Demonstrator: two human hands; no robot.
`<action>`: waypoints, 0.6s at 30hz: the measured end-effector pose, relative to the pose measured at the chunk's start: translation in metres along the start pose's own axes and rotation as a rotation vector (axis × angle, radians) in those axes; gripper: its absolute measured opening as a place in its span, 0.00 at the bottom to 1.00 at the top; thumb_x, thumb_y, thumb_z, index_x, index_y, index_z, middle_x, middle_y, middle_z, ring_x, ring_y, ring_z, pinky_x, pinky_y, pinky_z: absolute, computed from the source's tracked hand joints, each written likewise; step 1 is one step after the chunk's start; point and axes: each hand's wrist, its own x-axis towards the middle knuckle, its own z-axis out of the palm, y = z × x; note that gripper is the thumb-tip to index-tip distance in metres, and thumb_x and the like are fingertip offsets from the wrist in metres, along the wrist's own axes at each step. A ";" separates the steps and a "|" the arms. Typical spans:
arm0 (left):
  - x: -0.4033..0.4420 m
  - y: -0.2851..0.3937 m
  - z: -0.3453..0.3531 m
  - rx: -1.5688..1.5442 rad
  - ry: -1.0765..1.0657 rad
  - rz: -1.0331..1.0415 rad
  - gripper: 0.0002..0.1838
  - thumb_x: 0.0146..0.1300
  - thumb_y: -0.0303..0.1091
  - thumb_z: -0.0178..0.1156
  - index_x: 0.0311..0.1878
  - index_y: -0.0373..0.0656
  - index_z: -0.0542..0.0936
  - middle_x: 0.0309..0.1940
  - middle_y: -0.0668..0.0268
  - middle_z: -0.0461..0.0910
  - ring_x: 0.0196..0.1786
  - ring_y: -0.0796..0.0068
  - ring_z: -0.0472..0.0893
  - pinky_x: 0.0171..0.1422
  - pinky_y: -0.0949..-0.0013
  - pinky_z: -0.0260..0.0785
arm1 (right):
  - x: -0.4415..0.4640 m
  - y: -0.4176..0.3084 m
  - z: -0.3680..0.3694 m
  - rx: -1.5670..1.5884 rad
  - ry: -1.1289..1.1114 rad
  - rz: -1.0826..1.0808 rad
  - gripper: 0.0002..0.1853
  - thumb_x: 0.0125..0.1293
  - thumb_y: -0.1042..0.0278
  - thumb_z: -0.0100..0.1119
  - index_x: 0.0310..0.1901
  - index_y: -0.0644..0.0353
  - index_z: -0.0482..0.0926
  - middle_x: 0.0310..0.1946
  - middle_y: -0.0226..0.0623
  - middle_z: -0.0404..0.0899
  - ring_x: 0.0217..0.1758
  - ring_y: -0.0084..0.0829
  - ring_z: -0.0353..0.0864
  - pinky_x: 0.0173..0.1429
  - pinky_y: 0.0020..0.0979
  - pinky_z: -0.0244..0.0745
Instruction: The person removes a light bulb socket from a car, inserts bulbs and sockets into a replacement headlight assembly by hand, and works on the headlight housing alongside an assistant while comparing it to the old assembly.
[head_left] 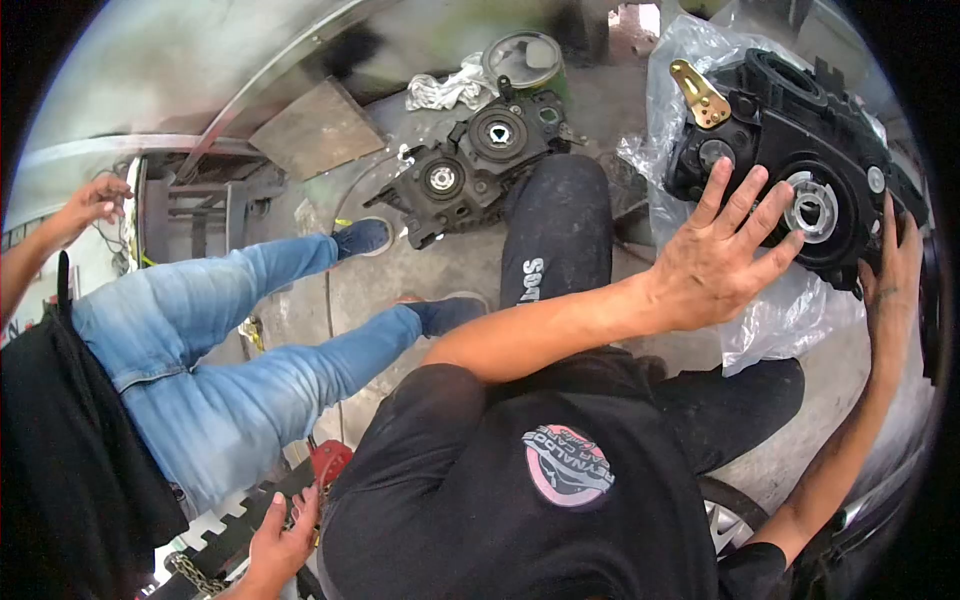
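A black car headlight housing is at the upper right, its back side toward me, with a brass-coloured bracket and a round pale bulb socket. My left hand is over its lower left part, fingers spread, the fingertips at or just above the surface beside the socket. My right hand grips the housing's right edge, fingers along the side and thumb lower down. Clear plastic sheeting lies beneath and around the housing.
A second headlight housing lies on the floor, near a white cloth, a round can and a flat board. At left stands another person in jeans, one hand beside a red object. My knee is between the housings.
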 end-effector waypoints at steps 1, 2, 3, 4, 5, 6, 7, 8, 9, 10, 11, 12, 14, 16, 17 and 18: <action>-0.001 -0.001 -0.001 0.024 -0.032 -0.008 0.26 0.58 0.36 0.67 0.62 0.50 0.86 0.78 0.45 0.67 0.81 0.38 0.65 0.87 0.26 0.34 | 0.004 -0.004 -0.004 0.000 -0.033 0.008 0.52 0.55 0.84 0.73 0.82 0.46 0.63 0.77 0.53 0.65 0.80 0.53 0.66 0.80 0.45 0.67; -0.003 -0.003 -0.003 0.036 -0.061 -0.007 0.26 0.58 0.36 0.67 0.63 0.50 0.86 0.79 0.45 0.66 0.81 0.39 0.65 0.87 0.27 0.35 | 0.006 -0.005 -0.007 0.019 -0.041 0.013 0.53 0.52 0.84 0.74 0.82 0.47 0.64 0.77 0.53 0.65 0.79 0.53 0.68 0.79 0.45 0.69; -0.001 -0.004 -0.002 0.032 -0.079 0.012 0.27 0.58 0.36 0.67 0.63 0.51 0.86 0.79 0.46 0.66 0.80 0.40 0.66 0.87 0.27 0.35 | 0.007 -0.013 -0.010 0.083 -0.021 0.016 0.54 0.50 0.85 0.76 0.81 0.48 0.65 0.77 0.53 0.66 0.78 0.53 0.69 0.79 0.45 0.70; -0.001 -0.006 -0.006 0.063 -0.108 0.020 0.30 0.58 0.34 0.66 0.67 0.53 0.84 0.79 0.48 0.67 0.80 0.43 0.67 0.88 0.31 0.34 | 0.008 -0.019 -0.015 0.146 0.017 0.030 0.55 0.47 0.85 0.77 0.80 0.49 0.66 0.76 0.52 0.66 0.77 0.53 0.71 0.78 0.45 0.72; 0.000 -0.007 -0.007 0.059 -0.110 0.013 0.32 0.59 0.34 0.66 0.71 0.56 0.82 0.78 0.48 0.69 0.80 0.46 0.68 0.89 0.34 0.33 | 0.005 -0.022 -0.022 0.184 0.039 0.058 0.56 0.44 0.85 0.78 0.80 0.50 0.67 0.76 0.52 0.67 0.76 0.53 0.72 0.77 0.45 0.73; 0.000 -0.009 -0.008 0.114 -0.136 0.024 0.34 0.60 0.33 0.67 0.74 0.58 0.80 0.77 0.49 0.71 0.80 0.49 0.68 0.89 0.36 0.32 | 0.008 -0.028 -0.031 0.221 0.097 0.029 0.54 0.41 0.85 0.79 0.76 0.51 0.70 0.69 0.51 0.72 0.71 0.52 0.76 0.73 0.45 0.77; 0.000 -0.010 -0.007 0.147 -0.145 0.031 0.34 0.61 0.33 0.67 0.74 0.59 0.80 0.78 0.50 0.70 0.81 0.50 0.68 0.89 0.36 0.31 | 0.009 -0.039 -0.049 0.293 0.098 0.058 0.53 0.39 0.82 0.80 0.74 0.53 0.72 0.65 0.50 0.74 0.68 0.53 0.77 0.70 0.46 0.78; 0.002 -0.006 -0.011 0.176 -0.176 0.022 0.34 0.61 0.33 0.68 0.74 0.60 0.80 0.79 0.52 0.68 0.81 0.52 0.68 0.90 0.38 0.30 | 0.008 -0.037 -0.050 0.252 0.089 0.056 0.52 0.39 0.81 0.81 0.72 0.52 0.73 0.62 0.49 0.75 0.65 0.52 0.78 0.67 0.46 0.79; 0.004 -0.003 -0.012 0.187 -0.175 0.014 0.35 0.59 0.34 0.71 0.73 0.60 0.81 0.80 0.53 0.67 0.81 0.53 0.68 0.90 0.39 0.30 | 0.006 -0.031 -0.045 0.259 0.130 0.029 0.51 0.39 0.78 0.82 0.72 0.50 0.75 0.62 0.47 0.74 0.63 0.50 0.79 0.64 0.45 0.81; 0.004 -0.002 -0.013 0.192 -0.183 0.008 0.36 0.56 0.35 0.74 0.72 0.59 0.81 0.80 0.54 0.67 0.81 0.53 0.68 0.90 0.40 0.30 | 0.004 -0.035 -0.049 0.231 0.134 0.039 0.50 0.40 0.76 0.83 0.71 0.49 0.75 0.61 0.46 0.74 0.62 0.49 0.79 0.63 0.44 0.82; 0.003 -0.003 -0.014 0.196 -0.190 0.011 0.38 0.54 0.34 0.75 0.72 0.59 0.81 0.80 0.54 0.67 0.81 0.54 0.68 0.90 0.39 0.31 | 0.000 -0.035 -0.046 0.221 0.173 0.041 0.50 0.42 0.74 0.83 0.72 0.47 0.75 0.63 0.45 0.73 0.62 0.48 0.79 0.64 0.44 0.82; 0.004 -0.003 -0.014 0.187 -0.179 0.014 0.38 0.54 0.35 0.75 0.72 0.59 0.81 0.80 0.54 0.67 0.81 0.54 0.68 0.90 0.39 0.32 | -0.004 -0.034 -0.043 0.234 0.201 0.047 0.48 0.45 0.74 0.83 0.73 0.48 0.74 0.63 0.46 0.74 0.63 0.48 0.79 0.65 0.43 0.82; 0.006 -0.001 -0.015 0.189 -0.185 0.005 0.38 0.55 0.34 0.75 0.73 0.59 0.80 0.80 0.55 0.67 0.81 0.54 0.68 0.90 0.39 0.33 | -0.014 -0.030 -0.032 0.351 0.299 0.084 0.45 0.51 0.74 0.80 0.73 0.51 0.74 0.63 0.46 0.76 0.63 0.47 0.79 0.66 0.41 0.81; 0.007 0.002 -0.017 0.205 -0.199 0.008 0.37 0.55 0.34 0.75 0.73 0.58 0.80 0.80 0.54 0.67 0.80 0.54 0.68 0.90 0.40 0.34 | -0.026 -0.022 -0.021 0.545 0.459 0.151 0.39 0.56 0.75 0.77 0.73 0.55 0.76 0.62 0.47 0.78 0.61 0.47 0.81 0.68 0.39 0.81; 0.007 0.001 -0.019 0.213 -0.212 0.005 0.37 0.55 0.34 0.74 0.73 0.58 0.80 0.80 0.54 0.67 0.80 0.54 0.68 0.90 0.40 0.34 | -0.032 -0.022 -0.018 0.739 0.465 0.249 0.36 0.59 0.75 0.76 0.71 0.57 0.77 0.62 0.48 0.79 0.60 0.47 0.83 0.68 0.39 0.81; 0.008 0.003 -0.021 0.209 -0.202 0.018 0.36 0.55 0.33 0.74 0.71 0.55 0.81 0.79 0.55 0.69 0.79 0.54 0.70 0.89 0.40 0.36 | -0.038 -0.022 -0.016 0.934 0.471 0.347 0.33 0.61 0.75 0.74 0.69 0.59 0.78 0.61 0.49 0.80 0.58 0.47 0.84 0.68 0.38 0.81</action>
